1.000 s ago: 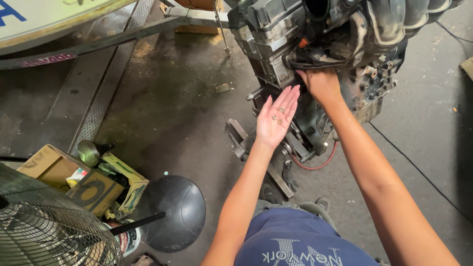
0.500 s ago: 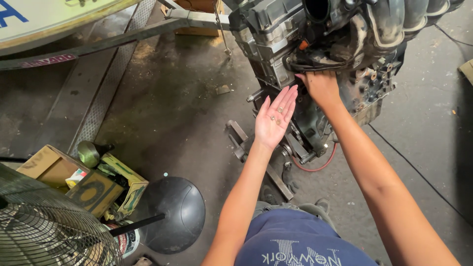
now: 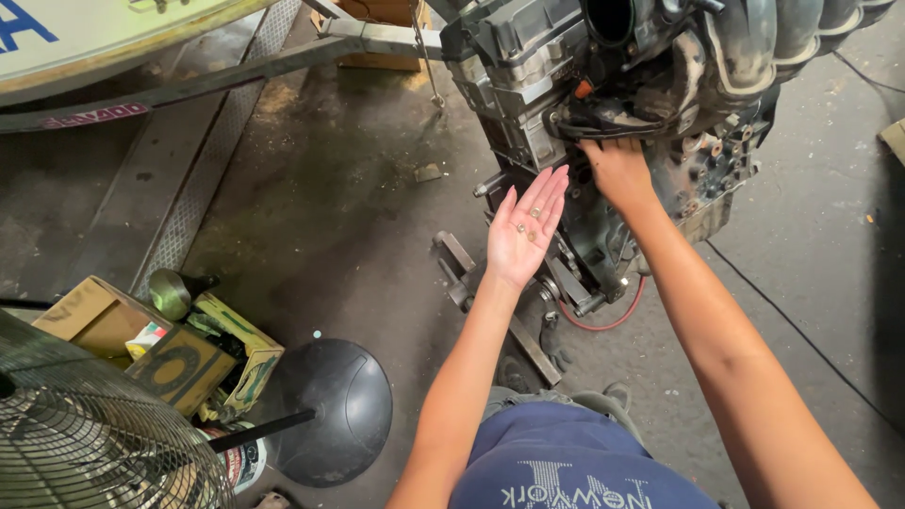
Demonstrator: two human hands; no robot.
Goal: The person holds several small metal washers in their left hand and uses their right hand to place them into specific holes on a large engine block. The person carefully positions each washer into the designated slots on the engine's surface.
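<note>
A dark car engine [image 3: 660,57] stands on a metal stand [image 3: 514,325] on the oily concrete floor. My left hand [image 3: 514,250] is held flat, palm up, just left of the engine, with a few small brass-coloured nuts [image 3: 530,224] lying on the palm. My right hand [image 3: 617,170] reaches into the engine's side below a black hose. Its fingertips are hidden among the parts, so what they touch cannot be seen.
A red wire [image 3: 603,323] loops under the engine. A wire-caged fan [image 3: 94,434] with a black dome base [image 3: 330,410] stands at lower left beside open cardboard boxes [image 3: 179,363]. A metal frame rail [image 3: 189,85] runs across the top left. A black cable [image 3: 801,320] crosses the floor at right.
My left palm has stayed next to the engine with only a slight shift. My right hand remains in the engine's side.
</note>
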